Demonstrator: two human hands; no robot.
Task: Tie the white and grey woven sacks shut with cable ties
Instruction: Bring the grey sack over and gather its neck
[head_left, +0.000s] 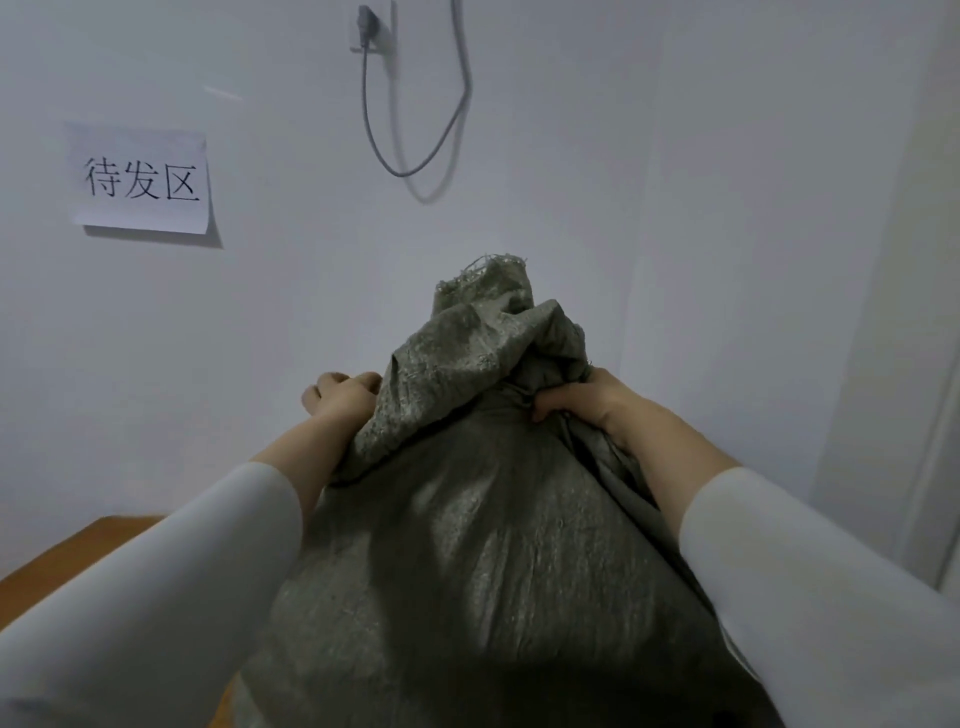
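The bulging grey woven sack (467, 545) stands between my arms. My right grip (582, 402) clamps its gathered neck. My left grip (343, 397) is curled, perhaps pinching fabric; I cannot tell. I'd bunch the neck tight before tying.

left hand (340, 397) partly behind grey sack (467, 545), sack bottom cropped

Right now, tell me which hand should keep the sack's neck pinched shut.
Right. The right hand grips the sack at its gathered neck; the left hand lies beside the loose flap, its grip hidden, so probably freer.
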